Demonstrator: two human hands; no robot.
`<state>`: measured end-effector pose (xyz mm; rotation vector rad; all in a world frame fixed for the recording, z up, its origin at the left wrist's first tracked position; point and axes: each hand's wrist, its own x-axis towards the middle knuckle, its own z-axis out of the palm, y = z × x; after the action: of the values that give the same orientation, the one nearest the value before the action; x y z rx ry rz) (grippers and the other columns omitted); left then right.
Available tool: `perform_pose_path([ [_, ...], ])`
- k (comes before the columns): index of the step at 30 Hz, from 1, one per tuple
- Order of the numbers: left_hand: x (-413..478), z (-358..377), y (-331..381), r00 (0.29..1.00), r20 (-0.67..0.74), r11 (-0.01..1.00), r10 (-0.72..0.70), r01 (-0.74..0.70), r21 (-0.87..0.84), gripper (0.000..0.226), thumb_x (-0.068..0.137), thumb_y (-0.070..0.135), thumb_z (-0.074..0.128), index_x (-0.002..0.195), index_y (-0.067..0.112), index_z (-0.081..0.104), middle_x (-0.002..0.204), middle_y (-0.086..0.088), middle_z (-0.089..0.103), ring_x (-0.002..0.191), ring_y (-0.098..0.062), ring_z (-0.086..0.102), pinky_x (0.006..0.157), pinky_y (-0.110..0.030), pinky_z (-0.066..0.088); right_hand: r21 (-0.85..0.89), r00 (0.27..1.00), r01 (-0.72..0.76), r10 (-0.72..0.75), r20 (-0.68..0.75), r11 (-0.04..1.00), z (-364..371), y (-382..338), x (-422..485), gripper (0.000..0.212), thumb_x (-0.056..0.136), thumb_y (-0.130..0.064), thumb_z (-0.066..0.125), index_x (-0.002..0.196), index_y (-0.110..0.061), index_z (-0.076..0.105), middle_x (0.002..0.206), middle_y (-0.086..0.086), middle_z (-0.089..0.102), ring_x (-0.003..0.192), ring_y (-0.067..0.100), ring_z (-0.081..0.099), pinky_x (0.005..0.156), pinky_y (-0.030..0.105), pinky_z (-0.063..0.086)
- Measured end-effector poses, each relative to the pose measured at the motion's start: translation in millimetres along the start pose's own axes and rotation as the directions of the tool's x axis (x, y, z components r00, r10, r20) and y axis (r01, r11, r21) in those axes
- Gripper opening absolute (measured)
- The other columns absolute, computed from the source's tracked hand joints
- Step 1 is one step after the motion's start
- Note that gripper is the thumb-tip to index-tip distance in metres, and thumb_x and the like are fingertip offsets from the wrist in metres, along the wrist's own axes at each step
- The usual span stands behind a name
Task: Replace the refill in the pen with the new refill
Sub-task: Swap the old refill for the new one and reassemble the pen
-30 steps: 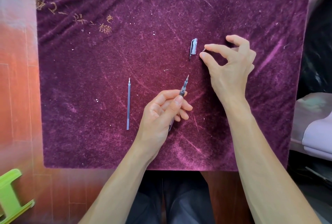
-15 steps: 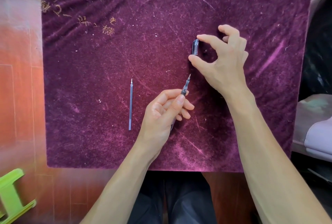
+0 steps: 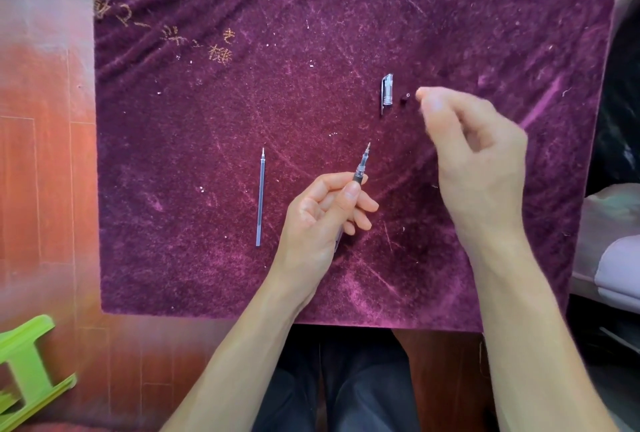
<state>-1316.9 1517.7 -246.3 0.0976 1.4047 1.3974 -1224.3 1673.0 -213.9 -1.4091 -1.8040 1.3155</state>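
Observation:
My left hand (image 3: 322,217) grips the pen (image 3: 360,172) near its dark grip, with the tip pointing up and to the right above the purple velvet cloth (image 3: 207,102). A loose clear refill (image 3: 261,198) lies straight on the cloth, left of that hand. The clear pen cap (image 3: 387,92) rests further back, with a tiny dark piece (image 3: 406,97) right beside it. My right hand (image 3: 478,154) hovers just right of the small piece, blurred, fingers curled and holding nothing.
The cloth covers a reddish wooden table (image 3: 45,172). A bright green plastic object (image 3: 27,366) lies at the bottom left. Pale fabric (image 3: 616,241) sits off the table's right side. My dark trousers (image 3: 346,390) show below the front edge.
My right hand set the tiny dark piece down beside the cap and has pulled back to the right. My left hand with the pen has stayed put.

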Motion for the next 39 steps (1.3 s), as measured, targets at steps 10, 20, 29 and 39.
perform_pose_path([
  [10,-4,-4,-6,1.000,0.016,1.000,-0.009,0.009,0.004,0.022,0.101,0.029,0.060,0.113,0.016,0.072,0.089,-0.005,0.075,0.068,-0.015,0.063,0.065,-0.030,0.046,0.273,0.911,-0.338,0.241,0.333,0.901,17,11,-46,0.011,0.098,-0.009,0.076,0.101,-0.017,0.083,0.086,0.004,0.081,0.068,0.001,0.070,0.065,0.013,0.057],
  [20,-11,-11,-10,1.000,0.002,1.000,-0.017,0.017,0.024,0.026,0.102,0.026,0.059,0.119,0.009,0.068,0.089,-0.005,0.075,0.066,-0.015,0.063,0.065,-0.031,0.046,0.222,0.906,-0.344,0.261,0.332,0.912,20,12,-46,0.005,0.096,-0.018,0.080,0.095,-0.017,0.085,0.084,0.002,0.083,0.074,0.003,0.073,0.072,0.013,0.056],
  [29,-19,-14,-11,1.000,0.004,0.998,-0.023,0.023,0.064,0.023,0.104,0.023,0.058,0.116,0.008,0.069,0.088,-0.003,0.076,0.063,-0.012,0.061,0.061,-0.024,0.046,0.256,0.959,-0.251,0.203,0.200,0.934,16,2,-21,0.015,0.100,-0.027,0.077,0.104,-0.014,0.084,0.088,-0.003,0.085,0.063,-0.004,0.064,0.064,0.010,0.049],
  [39,-24,-14,-10,0.998,0.049,0.997,-0.031,0.028,0.068,0.020,0.102,0.026,0.058,0.112,0.015,0.071,0.088,-0.001,0.076,0.061,-0.009,0.060,0.060,-0.022,0.046,0.335,0.930,-0.299,0.195,0.310,0.894,-9,1,3,0.005,0.091,-0.027,0.083,0.094,-0.024,0.086,0.098,0.003,0.085,0.075,0.007,0.067,0.072,0.023,0.046],
])
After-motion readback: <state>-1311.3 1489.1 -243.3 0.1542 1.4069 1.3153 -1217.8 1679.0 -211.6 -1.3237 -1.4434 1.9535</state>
